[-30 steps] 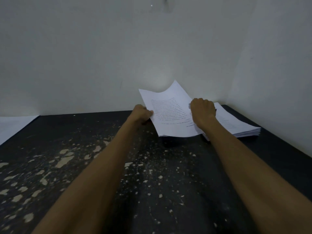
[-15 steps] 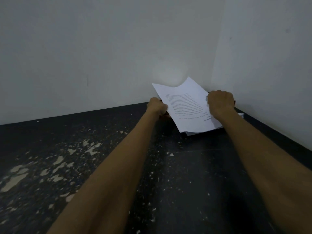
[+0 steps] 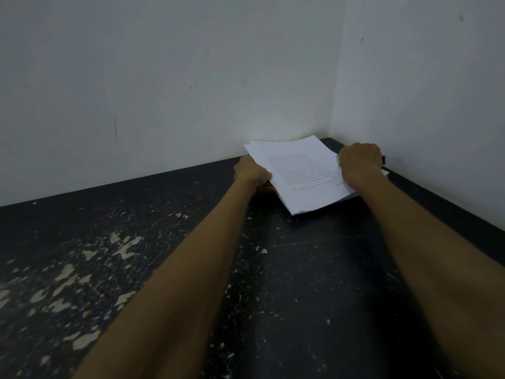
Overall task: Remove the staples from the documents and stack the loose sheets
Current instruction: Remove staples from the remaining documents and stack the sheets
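Left grip (image 3: 254,173) curled on the left edge of the paper stack (image 3: 300,170), pinching it. Right grip (image 3: 359,162) fisted round a small purple-tipped tool (image 3: 384,159), resting on the stack's right edge. Between both grips, printed top sheet; stack lying in the far right corner of the dark, flecked surface (image 3: 300,269), beside the white walls (image 3: 164,77).

Dark table (image 3: 300,269), surface worn, pale chipped patches (image 3: 65,272) at the left. White back wall (image 3: 164,77) and right wall (image 3: 423,105) meet at the far corner. Lighting dim.
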